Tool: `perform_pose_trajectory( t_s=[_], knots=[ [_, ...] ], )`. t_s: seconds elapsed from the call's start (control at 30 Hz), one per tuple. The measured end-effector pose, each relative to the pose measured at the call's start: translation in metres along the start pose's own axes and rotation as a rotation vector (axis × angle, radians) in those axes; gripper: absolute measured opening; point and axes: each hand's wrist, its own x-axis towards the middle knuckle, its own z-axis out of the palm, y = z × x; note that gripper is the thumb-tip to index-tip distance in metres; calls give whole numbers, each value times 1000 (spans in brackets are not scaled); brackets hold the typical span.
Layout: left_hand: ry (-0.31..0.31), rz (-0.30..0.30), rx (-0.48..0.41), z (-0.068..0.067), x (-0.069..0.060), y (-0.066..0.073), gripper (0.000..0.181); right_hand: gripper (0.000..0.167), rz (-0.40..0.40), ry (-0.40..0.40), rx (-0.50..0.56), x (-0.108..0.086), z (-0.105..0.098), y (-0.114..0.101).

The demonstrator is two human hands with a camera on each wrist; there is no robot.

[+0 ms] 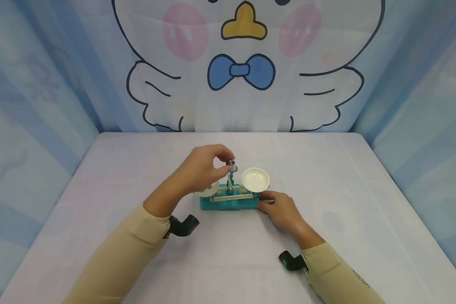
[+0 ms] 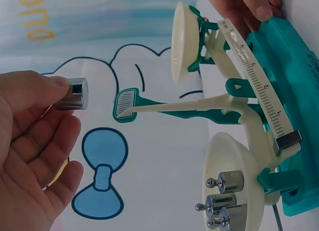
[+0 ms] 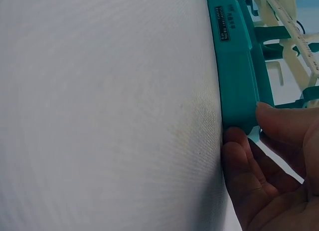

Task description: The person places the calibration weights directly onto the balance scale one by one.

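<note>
A teal and cream balance scale (image 1: 229, 204) stands on the table. My left hand (image 1: 201, 169) pinches a shiny metal weight (image 2: 78, 94) between thumb and fingers, above the scale's left side near the pointer plate (image 2: 125, 105). In the left wrist view, several knobbed metal weights (image 2: 231, 182) sit in the left pan (image 2: 253, 166). That pan hangs lower than the right pan (image 1: 256, 180), where no weight shows. At the right end of the teal base (image 3: 237, 86), my right hand (image 3: 279, 176) grips its corner with thumb and fingers.
A white cloth covers the table (image 1: 228, 257). Behind stands a curtain with a bow tie print (image 1: 241, 71), and blue curtains (image 1: 30, 93) hang at both sides. A sliding rider (image 2: 287, 139) sits at one end of the scale's ruled beam (image 2: 259, 79).
</note>
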Motion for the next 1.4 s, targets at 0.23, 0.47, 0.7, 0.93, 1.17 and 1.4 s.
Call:
perform_pose_trajectory(
  t_s=[0.23, 0.47, 0.7, 0.93, 1.17, 1.4],
  knots=[
    [-13, 47, -8, 9, 4, 2, 23, 38, -4, 9, 0, -1, 0, 2],
    [-26, 76, 32, 18, 10, 7, 22, 39, -13, 5, 5, -1, 0, 2],
    [-15, 140, 151, 30, 23, 9, 18, 38, -18, 3, 8, -1, -1, 1],
    [-18, 144, 176, 40, 31, 11, 16, 37, -32, 8, 4, -1, -1, 2],
    [-42, 142, 208, 48, 39, 13, 15, 36, -43, 17, 9, -1, -2, 2],
    [-84, 149, 328, 54, 43, 16, 19, 36, -62, 15, 11, 0, -1, 5]
  ],
)
